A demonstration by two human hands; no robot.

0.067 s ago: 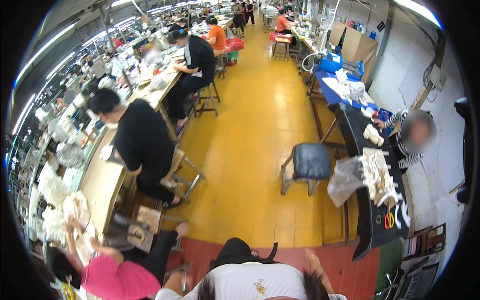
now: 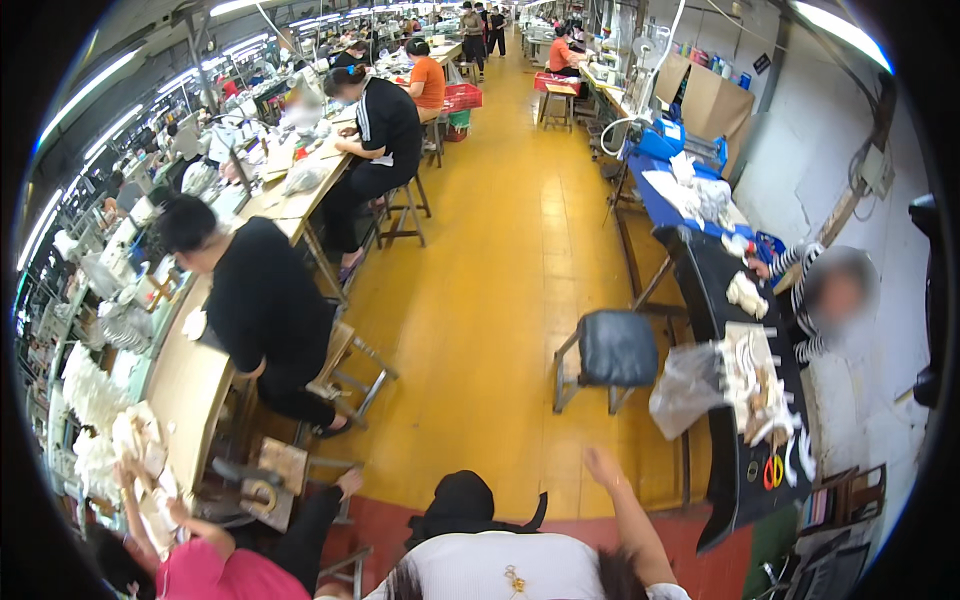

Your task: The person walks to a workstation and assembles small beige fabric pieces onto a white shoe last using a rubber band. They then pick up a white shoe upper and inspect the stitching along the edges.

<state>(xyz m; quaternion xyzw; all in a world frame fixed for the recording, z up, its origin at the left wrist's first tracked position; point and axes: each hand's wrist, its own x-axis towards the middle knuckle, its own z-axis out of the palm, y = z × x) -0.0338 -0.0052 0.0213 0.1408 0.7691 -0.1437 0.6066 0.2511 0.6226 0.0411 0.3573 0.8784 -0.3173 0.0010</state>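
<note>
My right hand point(image 2: 604, 468) reaches forward over the yellow floor, its bare forearm rising from the lower edge. The fingers look loosely stretched and somewhat soft in the picture; nothing shows in them. It is nearest to a stool with a black padded seat point(image 2: 619, 347), apart from it. My left hand is out of sight. Below are my white top point(image 2: 500, 565) with a gold pendant point(image 2: 514, 579) and a black garment with a strap point(image 2: 465, 510).
A black table point(image 2: 745, 490) at the right bears pale fabric pieces point(image 2: 750, 385) and red-yellow scissors point(image 2: 773, 471); a person in striped sleeves point(image 2: 800, 250) is beside it. Along the left worktable point(image 2: 200, 372) sit several workers, one in pink point(image 2: 232, 572). A yellow aisle point(image 2: 480, 300) runs between.
My right hand has swung forward and up, while my left hand has dropped from view. The stool and black table appear slightly nearer as my view moves ahead.
</note>
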